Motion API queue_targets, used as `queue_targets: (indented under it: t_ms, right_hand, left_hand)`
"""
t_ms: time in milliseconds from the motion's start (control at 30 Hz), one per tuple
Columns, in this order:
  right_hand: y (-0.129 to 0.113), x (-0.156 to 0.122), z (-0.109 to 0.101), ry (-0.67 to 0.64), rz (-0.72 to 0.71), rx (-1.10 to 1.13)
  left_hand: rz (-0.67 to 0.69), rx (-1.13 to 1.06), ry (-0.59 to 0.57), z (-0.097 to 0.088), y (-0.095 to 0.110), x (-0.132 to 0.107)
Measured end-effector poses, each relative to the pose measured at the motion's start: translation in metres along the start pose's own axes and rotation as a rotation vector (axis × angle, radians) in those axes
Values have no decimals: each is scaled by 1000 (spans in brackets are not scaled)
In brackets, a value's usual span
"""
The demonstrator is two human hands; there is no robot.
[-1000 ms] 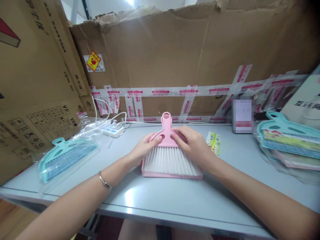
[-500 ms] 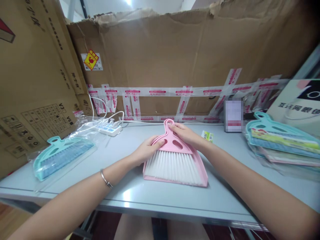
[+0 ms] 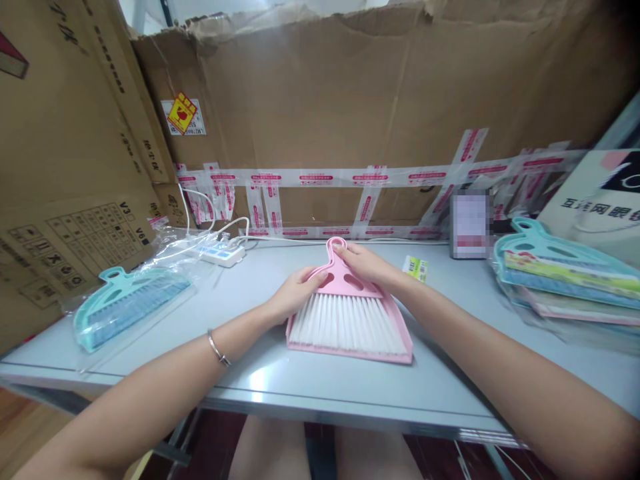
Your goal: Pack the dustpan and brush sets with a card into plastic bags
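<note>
A pink hand brush (image 3: 347, 323) with white bristles lies nested in a matching pink dustpan (image 3: 404, 333) at the middle of the table. My left hand (image 3: 297, 290) grips the left edge of the pair, its thumb on top near the oval hole. At the handle's upper end my right hand (image 3: 364, 262) is closed around the loop, with its thumb on the brush handle. The undersides of both hands' grips are hidden. The dustpan's front lip points toward me, at or close to the tabletop.
A bagged turquoise brush set (image 3: 130, 303) lies left, more bagged sets (image 3: 565, 267) are stacked right. Behind are a power strip (image 3: 223, 253) with white cables, a small yellow-green card (image 3: 416, 268) and a phone (image 3: 470, 225). A large cardboard box (image 3: 310, 100) walls the back.
Both hands keep their hold on the pink set. The brush's head end has shifted slightly within the dustpan, and the camera view has moved a little.
</note>
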State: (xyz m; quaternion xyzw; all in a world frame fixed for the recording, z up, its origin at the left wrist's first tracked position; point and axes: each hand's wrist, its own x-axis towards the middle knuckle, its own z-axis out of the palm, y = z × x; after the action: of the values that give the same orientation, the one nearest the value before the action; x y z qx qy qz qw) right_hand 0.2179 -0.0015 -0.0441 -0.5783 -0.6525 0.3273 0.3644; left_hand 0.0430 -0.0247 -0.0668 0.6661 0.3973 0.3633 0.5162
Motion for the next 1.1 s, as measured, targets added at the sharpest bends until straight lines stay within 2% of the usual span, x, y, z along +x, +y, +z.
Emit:
queue_targets:
  t_ms: [300, 533, 633, 800, 1100]
  right_hand:
    - [1, -2, 0, -35, 20, 70]
    - [-1, -11, -1, -178, 35, 183]
    - [-2, -9, 1, -151, 56, 169]
    - [-5, -8, 3, -133, 93, 146]
    - [-6, -9, 1, -143, 109, 139]
  left_hand:
    - [-62, -61, 15, 2, 1, 0]
    - [-45, -6, 27, -1, 2, 0]
    - [-8, 45, 42, -1, 4, 0]
    - [-35, 81, 26, 1, 5, -2]
    - [-31, 33, 20, 0, 4, 0]
